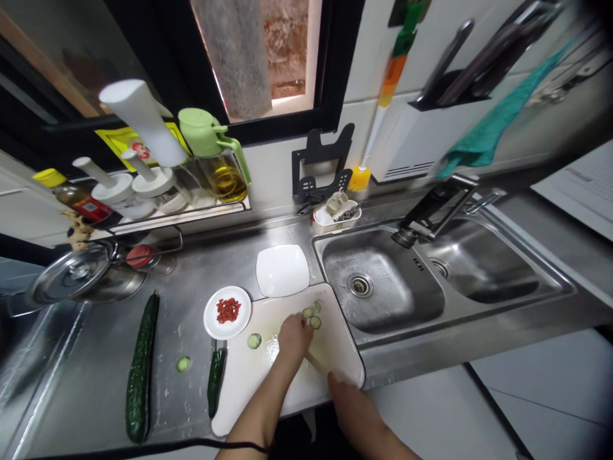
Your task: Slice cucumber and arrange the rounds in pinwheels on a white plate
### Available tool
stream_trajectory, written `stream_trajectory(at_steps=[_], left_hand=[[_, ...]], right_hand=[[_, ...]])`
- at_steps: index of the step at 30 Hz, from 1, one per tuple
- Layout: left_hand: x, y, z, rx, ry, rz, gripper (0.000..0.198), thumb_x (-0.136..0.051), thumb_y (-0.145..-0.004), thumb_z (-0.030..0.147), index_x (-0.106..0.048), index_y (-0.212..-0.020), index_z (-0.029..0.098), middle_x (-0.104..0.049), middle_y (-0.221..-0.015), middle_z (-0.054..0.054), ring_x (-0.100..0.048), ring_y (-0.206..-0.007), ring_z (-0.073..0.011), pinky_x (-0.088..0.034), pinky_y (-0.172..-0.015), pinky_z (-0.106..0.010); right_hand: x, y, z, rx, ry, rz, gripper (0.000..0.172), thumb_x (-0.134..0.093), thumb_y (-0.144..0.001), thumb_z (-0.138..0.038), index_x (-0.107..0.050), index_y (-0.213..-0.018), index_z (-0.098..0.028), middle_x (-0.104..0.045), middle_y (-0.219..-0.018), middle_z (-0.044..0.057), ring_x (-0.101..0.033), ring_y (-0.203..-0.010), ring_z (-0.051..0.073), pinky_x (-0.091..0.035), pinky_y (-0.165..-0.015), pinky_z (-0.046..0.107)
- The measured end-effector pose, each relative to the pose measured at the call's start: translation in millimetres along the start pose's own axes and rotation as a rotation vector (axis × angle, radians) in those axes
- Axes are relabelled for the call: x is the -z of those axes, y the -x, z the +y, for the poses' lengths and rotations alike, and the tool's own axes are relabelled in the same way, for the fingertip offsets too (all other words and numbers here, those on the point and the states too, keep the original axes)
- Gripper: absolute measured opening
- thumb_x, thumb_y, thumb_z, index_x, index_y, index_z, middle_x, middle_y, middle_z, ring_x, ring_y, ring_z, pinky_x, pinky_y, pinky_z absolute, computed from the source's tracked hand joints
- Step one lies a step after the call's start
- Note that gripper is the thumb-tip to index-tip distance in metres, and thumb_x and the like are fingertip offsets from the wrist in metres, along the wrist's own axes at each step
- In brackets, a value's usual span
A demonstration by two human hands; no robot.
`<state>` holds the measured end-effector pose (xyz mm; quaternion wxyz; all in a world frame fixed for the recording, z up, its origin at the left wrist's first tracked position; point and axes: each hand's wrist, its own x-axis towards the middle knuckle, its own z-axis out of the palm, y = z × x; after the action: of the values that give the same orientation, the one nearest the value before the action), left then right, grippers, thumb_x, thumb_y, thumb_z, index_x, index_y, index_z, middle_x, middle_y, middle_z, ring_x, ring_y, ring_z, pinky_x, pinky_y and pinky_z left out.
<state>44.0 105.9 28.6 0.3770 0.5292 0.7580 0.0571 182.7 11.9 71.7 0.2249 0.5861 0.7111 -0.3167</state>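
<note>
My left hand (294, 335) is over the white cutting board (258, 390), fingers closed together at several thin cucumber slices (315, 322). My right hand (352, 406) is at the board's near right edge, its fingers curled. Between the two hands runs a narrow strip that looks like a knife blade (317, 366); the handle is hidden in my right hand. One more cucumber slice (254, 341) lies left of my left hand. A dark green cucumber piece (217, 382) rests along the board's left edge.
A whole cucumber (140, 377) and a cut end (183, 364) lie on the steel counter. Behind the board are a plate of chopped red bits (215, 326) and a white square plate (282, 271). A double sink (383, 275) is at right, a seasoning shelf (182, 214) at left.
</note>
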Motion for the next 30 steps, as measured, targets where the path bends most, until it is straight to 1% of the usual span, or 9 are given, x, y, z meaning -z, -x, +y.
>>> stream_trajectory(at_steps=[2, 5, 12, 14, 16, 18, 22, 26, 30], left_hand=[[-6.5, -2.2, 7.6, 0.028, -0.039, -0.022, 0.015, -0.056, -0.073, 0.023, -0.064, -0.085, 0.019, -0.066, -0.090, -0.007, -0.060, -0.083, -0.0179, -0.038, -0.067, -0.025], [-12.9, -4.3, 12.7, 0.027, -0.095, -0.009, 0.017, -0.054, -0.076, 0.024, -0.063, -0.090, 0.019, -0.065, -0.098, -0.008, -0.060, -0.090, -0.0199, -0.040, -0.071, -0.027], [-16.6, -4.7, 15.7, 0.013, -0.067, 0.027, 0.013, -0.053, -0.077, 0.021, -0.060, -0.088, 0.019, -0.063, -0.098, -0.007, -0.059, -0.088, -0.0179, -0.040, -0.074, -0.026], [-16.6, -4.8, 16.0, -0.003, -0.053, 0.009, 0.011, -0.053, -0.077, 0.019, -0.059, -0.086, 0.020, -0.064, -0.092, -0.006, -0.059, -0.084, -0.0168, -0.039, -0.071, -0.026], [-16.8, -5.2, 15.8, -0.017, -0.030, -0.013, 0.010, -0.053, -0.077, 0.017, -0.059, -0.084, 0.020, -0.064, -0.081, -0.003, -0.059, -0.077, -0.0154, -0.038, -0.067, -0.024], [-16.5, -5.5, 14.0, -0.038, 0.003, -0.012, 0.008, -0.053, -0.077, 0.017, -0.058, -0.081, 0.021, -0.064, -0.073, -0.001, -0.058, -0.071, -0.0140, -0.036, -0.063, -0.023], [-9.5, -3.9, -0.4, -0.086, 0.096, 0.029, 0.006, -0.055, -0.074, 0.015, -0.058, -0.074, 0.020, -0.061, -0.066, 0.002, -0.054, -0.063, -0.0109, -0.034, -0.060, -0.021], [7.0, 0.9, -30.8, -0.078, 0.205, 0.057, 0.009, -0.055, -0.072, 0.015, -0.059, -0.065, 0.019, -0.057, -0.060, 0.004, -0.050, -0.059, -0.0087, -0.034, -0.057, -0.019], [22.2, 4.6, -58.5, -0.073, 0.264, 0.014, 0.010, -0.055, -0.067, 0.010, -0.062, -0.064, 0.018, -0.058, -0.061, 0.004, -0.051, -0.060, -0.0082, -0.036, -0.059, -0.018]], right_hand=[[3.6, 1.6, -2.0, -0.008, -0.006, -0.012, 0.044, -0.031, -0.082, -0.004, -0.057, -0.115, -0.016, -0.069, -0.100, 0.014, -0.066, -0.086, 0.021, -0.049, -0.067, 0.024], [6.8, 2.9, -3.8, -0.015, 0.004, -0.012, 0.044, -0.031, -0.083, -0.003, -0.057, -0.115, -0.016, -0.069, -0.100, 0.014, -0.066, -0.088, 0.022, -0.050, -0.068, 0.027], [-2.4, -2.6, -0.7, -0.002, 0.039, -0.016, 0.049, -0.029, -0.082, 0.001, -0.054, -0.122, -0.015, -0.069, -0.099, 0.014, -0.067, -0.087, 0.022, -0.051, -0.069, 0.028], [-4.0, -3.7, 0.0, -0.005, 0.042, -0.013, 0.049, -0.029, -0.082, 0.001, -0.055, -0.120, -0.015, -0.069, -0.097, 0.014, -0.067, -0.086, 0.022, -0.051, -0.069, 0.028], [-3.9, -3.9, 0.1, -0.002, 0.037, -0.009, 0.048, -0.029, -0.082, 0.000, -0.056, -0.119, -0.015, -0.069, -0.097, 0.014, -0.067, -0.085, 0.021, -0.051, -0.069, 0.028], [-2.6, -3.2, -0.1, -0.010, 0.027, -0.009, 0.047, -0.030, -0.082, 0.000, -0.057, -0.118, -0.015, -0.069, -0.097, 0.014, -0.067, -0.084, 0.021, -0.051, -0.069, 0.027], [1.2, -1.1, 0.6, -0.002, 0.028, -0.022, 0.050, -0.030, -0.082, 0.000, -0.053, -0.124, -0.014, -0.069, -0.099, 0.014, -0.067, -0.087, 0.021, -0.050, -0.070, 0.026], [0.5, -0.2, 4.1, 0.033, 0.011, -0.002, 0.051, -0.030, -0.082, -0.001, -0.052, -0.126, -0.013, -0.068, -0.102, 0.014, -0.065, -0.091, 0.022, -0.049, -0.074, 0.026], [-3.4, -1.3, 7.9, 0.051, -0.018, 0.029, 0.050, -0.032, -0.081, -0.002, -0.052, -0.126, -0.012, -0.067, -0.106, 0.016, -0.065, -0.094, 0.022, -0.049, -0.078, 0.025]])
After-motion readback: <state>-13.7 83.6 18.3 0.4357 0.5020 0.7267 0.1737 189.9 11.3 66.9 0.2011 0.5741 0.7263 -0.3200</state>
